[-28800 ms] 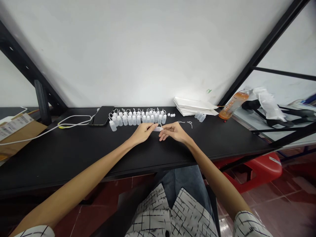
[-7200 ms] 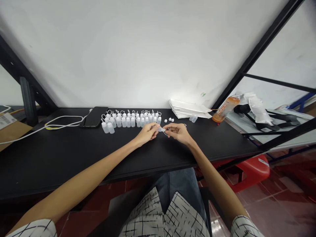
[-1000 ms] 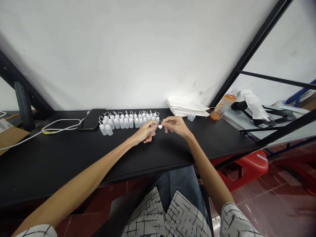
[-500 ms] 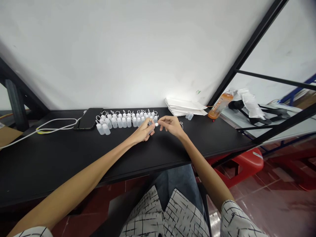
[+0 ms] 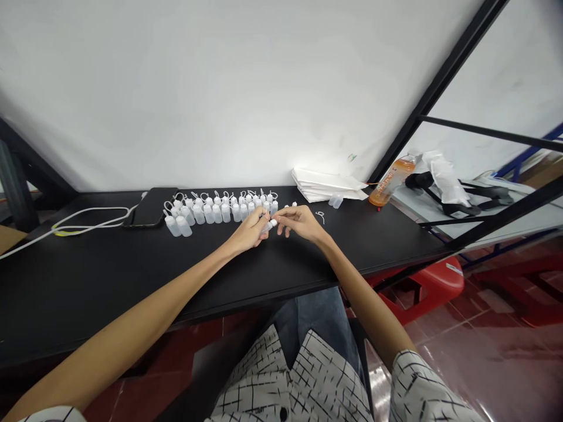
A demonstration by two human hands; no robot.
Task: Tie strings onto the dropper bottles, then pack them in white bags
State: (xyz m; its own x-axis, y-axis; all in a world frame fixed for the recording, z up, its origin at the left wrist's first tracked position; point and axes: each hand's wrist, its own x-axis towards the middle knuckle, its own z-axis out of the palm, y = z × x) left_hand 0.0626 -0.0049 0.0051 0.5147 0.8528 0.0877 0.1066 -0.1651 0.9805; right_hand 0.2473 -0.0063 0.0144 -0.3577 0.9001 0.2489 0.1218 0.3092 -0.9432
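My left hand (image 5: 250, 232) is closed around a small translucent squeeze bottle (image 5: 265, 228), which lies tilted with its top toward the right. At that end sits a white cap (image 5: 273, 223), and the fingertips of my right hand (image 5: 301, 223) are pinched on it. Fingers cover much of the bottle. Behind my left hand stand rows of similar small bottles (image 5: 219, 213), many with looped white cap straps. A couple of small white pieces (image 5: 294, 204) show just behind my right hand. To its right lies a loose white strap (image 5: 321, 217).
A stack of white paper (image 5: 328, 184) lies against the wall, with a capless translucent bottle (image 5: 336, 201) in front. An orange drink bottle (image 5: 392, 181) leans by the black frame at right. A black phone (image 5: 153, 208) and white cable (image 5: 94, 224) lie at left.
My hands have drawn slightly closer together, and the white cap now shows more plainly at the bottle's top. The whole view has shifted a little.
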